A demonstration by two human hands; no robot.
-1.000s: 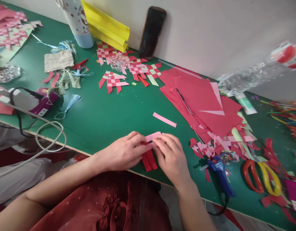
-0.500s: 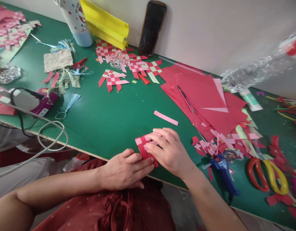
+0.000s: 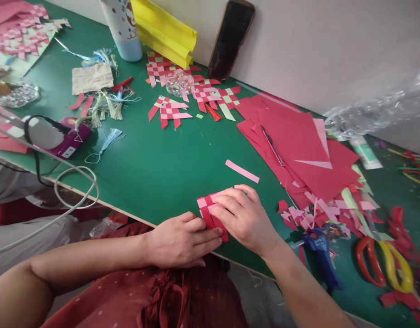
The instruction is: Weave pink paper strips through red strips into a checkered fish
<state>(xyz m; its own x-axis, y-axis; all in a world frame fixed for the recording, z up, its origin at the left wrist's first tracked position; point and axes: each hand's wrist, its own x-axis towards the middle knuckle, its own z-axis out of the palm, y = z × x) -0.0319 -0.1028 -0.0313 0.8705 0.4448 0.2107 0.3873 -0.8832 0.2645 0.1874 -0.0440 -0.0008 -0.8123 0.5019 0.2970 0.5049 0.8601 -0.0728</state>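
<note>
A partly woven piece of red and pink paper strips [image 3: 207, 210] lies at the table's front edge, between my hands. My left hand [image 3: 182, 240] has its fingers together, gripping the lower red strips near the edge. Over the upper right part of the weave, the bent fingers of my right hand [image 3: 246, 219] pinch the strips and hide much of them. A loose pink paper strip [image 3: 242, 171] rests on the green table just beyond my right hand. Finished-looking woven paper fish [image 3: 169, 110] lie farther back.
Red paper sheets [image 3: 295, 150] with a pen-like tool [image 3: 272, 146] lie to the right, near paper scraps, a blue glue gun [image 3: 321, 257] and red-and-yellow scissors [image 3: 396, 266]. Tassels [image 3: 109, 140], a cup [image 3: 126, 36] and a cable [image 3: 94, 182] occupy the left. A phone [image 3: 232, 38] leans on the wall.
The view has shifted, so most things appear slightly farther right. My right hand's fingers have moved a little on the weave, with more of a pink strip covered. My left hand keeps its hold.
</note>
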